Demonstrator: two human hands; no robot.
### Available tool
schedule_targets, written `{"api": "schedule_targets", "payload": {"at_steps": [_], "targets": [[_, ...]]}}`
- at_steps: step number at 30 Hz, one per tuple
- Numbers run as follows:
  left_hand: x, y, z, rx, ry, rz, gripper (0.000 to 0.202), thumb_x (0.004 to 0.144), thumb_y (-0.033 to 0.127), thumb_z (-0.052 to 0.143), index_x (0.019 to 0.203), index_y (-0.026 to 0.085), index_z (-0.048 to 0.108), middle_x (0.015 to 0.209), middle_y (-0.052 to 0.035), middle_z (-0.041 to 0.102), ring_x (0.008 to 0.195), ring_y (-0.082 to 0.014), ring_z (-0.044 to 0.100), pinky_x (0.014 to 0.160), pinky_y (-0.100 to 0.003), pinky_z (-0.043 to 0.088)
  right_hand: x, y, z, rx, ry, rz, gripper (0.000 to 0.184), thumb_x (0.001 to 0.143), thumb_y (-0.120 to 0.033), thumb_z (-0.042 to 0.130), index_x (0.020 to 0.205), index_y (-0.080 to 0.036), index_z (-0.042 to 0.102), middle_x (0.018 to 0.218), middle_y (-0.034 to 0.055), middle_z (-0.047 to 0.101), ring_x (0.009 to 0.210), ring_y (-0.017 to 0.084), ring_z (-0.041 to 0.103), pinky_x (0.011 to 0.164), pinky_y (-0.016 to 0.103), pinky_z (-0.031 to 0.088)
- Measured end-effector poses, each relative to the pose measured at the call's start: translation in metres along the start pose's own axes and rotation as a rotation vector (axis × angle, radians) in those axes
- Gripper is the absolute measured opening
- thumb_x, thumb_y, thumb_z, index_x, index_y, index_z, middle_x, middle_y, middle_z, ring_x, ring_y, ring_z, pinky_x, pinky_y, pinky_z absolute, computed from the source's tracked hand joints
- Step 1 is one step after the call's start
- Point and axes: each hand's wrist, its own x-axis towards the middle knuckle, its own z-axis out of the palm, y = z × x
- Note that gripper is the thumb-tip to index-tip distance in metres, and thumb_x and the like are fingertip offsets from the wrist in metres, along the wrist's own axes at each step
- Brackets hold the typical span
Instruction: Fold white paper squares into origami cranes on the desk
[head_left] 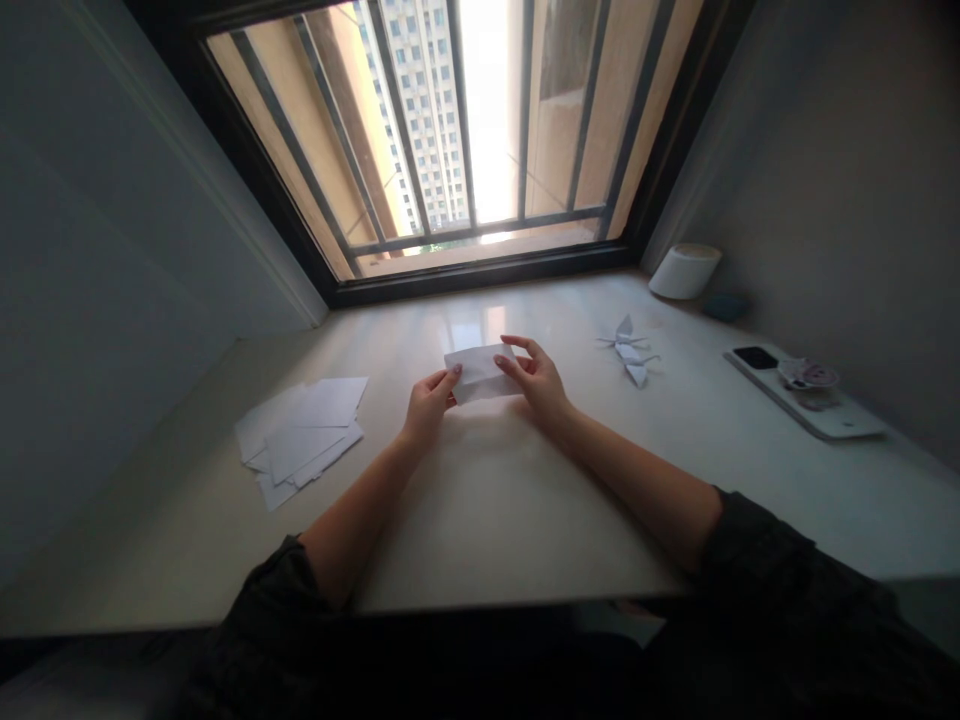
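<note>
A small white sheet of paper (480, 375) with a crease across it is held up just above the white sill. My left hand (433, 400) pinches its left edge between thumb and fingers. On the right edge, my right hand (538, 377) grips the same paper, thumb on the near face and index finger stretched along the top. To the left lies a loose stack of white paper sheets (311, 430). Folded white paper cranes (630, 352) rest to the right of my right hand.
A barred window (480, 120) rises behind the sill (495, 530). At the right are a white phone (806, 395) with a round attachment on its back, a white cylindrical object (685, 272) and a small dark teal item (725, 305). Walls close in both sides.
</note>
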Motion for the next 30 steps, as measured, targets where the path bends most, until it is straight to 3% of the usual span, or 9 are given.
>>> {"api": "schedule_targets", "payload": {"at_steps": [4,12,16,22,30], "targets": [[0.005,-0.001,-0.006,-0.078,0.04,-0.104,0.052,0.066,0.058,0.072,0.093,0.014,0.067,0.086,-0.01,0.071,0.079,-0.0206,0.067,0.07,-0.031,0.053,-0.002,-0.002,0.001,-0.006,-0.033,0.033,0.066,0.059,-0.048,0.079,0.116,-0.026,0.054,0.073,-0.0007,0.069,0.061,0.017,0.063,0.057,0.029,0.049],[0.007,-0.004,-0.008,-0.115,-0.022,-0.22,0.049,0.068,0.052,0.074,0.099,0.015,0.064,0.091,-0.0103,0.071,0.083,-0.0218,0.067,0.068,-0.031,0.054,-0.002,-0.001,0.001,-0.014,0.071,0.06,0.054,0.061,-0.049,0.077,0.105,-0.022,0.063,0.066,-0.0004,0.067,0.055,0.014,0.057,0.051,0.026,0.044],[0.006,-0.003,-0.008,-0.119,-0.07,-0.207,0.048,0.068,0.04,0.077,0.108,0.018,0.062,0.098,-0.0083,0.07,0.085,-0.0184,0.066,0.071,-0.027,0.053,0.0,0.0,0.001,0.002,0.12,0.09,0.05,0.06,-0.048,0.078,0.099,-0.02,0.065,0.065,-0.0001,0.066,0.052,0.013,0.055,0.05,0.026,0.043],[0.012,-0.005,-0.011,-0.148,0.065,-0.179,0.063,0.069,0.033,0.077,0.126,0.025,0.051,0.099,-0.0035,0.067,0.082,-0.0125,0.065,0.07,-0.022,0.052,0.002,0.003,-0.002,0.01,0.057,0.106,0.053,0.061,-0.048,0.077,0.104,-0.02,0.065,0.07,0.0003,0.067,0.056,0.012,0.056,0.052,0.025,0.043],[0.006,0.002,-0.009,-0.2,0.054,-0.131,0.054,0.067,0.03,0.077,0.118,0.022,0.06,0.095,-0.0036,0.067,0.073,-0.0104,0.063,0.073,-0.025,0.053,0.002,0.001,-0.003,0.005,0.115,0.037,0.049,0.062,-0.042,0.076,0.103,-0.018,0.066,0.054,-0.0057,0.056,0.05,0.009,0.047,0.051,0.024,0.039]]}}
